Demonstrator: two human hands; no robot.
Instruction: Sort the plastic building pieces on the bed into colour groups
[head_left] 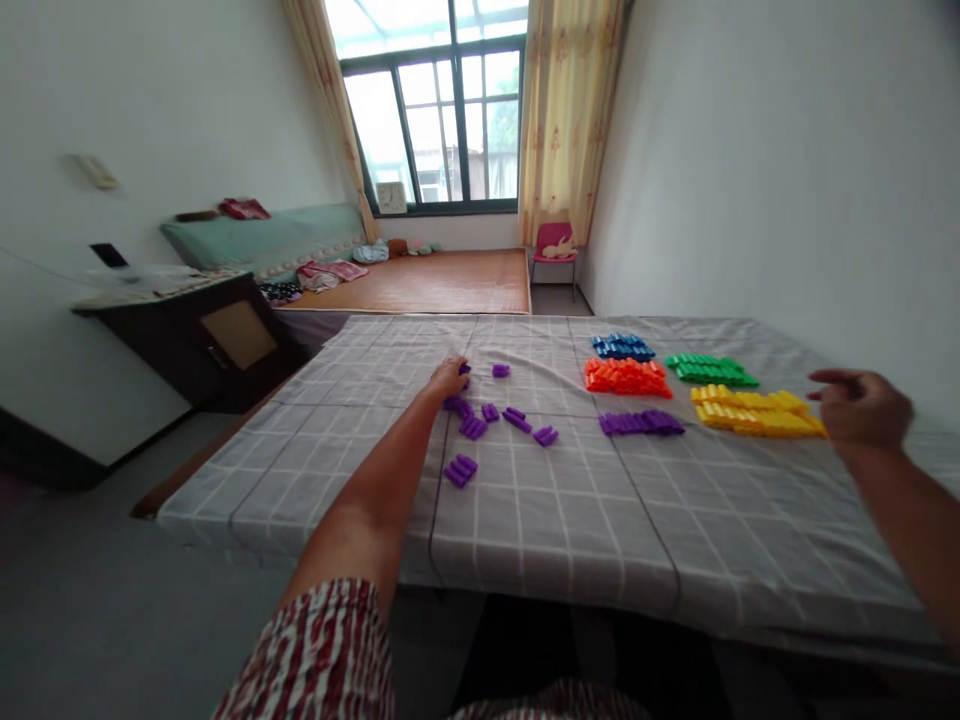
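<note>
My left hand (450, 376) reaches over the middle of the checked cloth, its fingers closed on a purple piece (465, 370). Around and below it lie several loose purple pieces (472, 428), with one (501, 370) just to its right. A neat purple row (641, 422) lies farther right, below an orange-red group (627, 377) and a blue group (622, 346). Green pieces (712, 369) and yellow pieces (757, 411) are grouped at the right. Slightly blurred, my right hand (862, 405) hovers beside the yellow group with curled fingers; whether it holds anything is unclear.
The cloth-covered table (555, 520) spans the foreground. Beyond it are a low bed (450, 280), a pink chair (555, 240) and a window. A dark cabinet (187, 330) stands at the left, and a white wall rises at the right.
</note>
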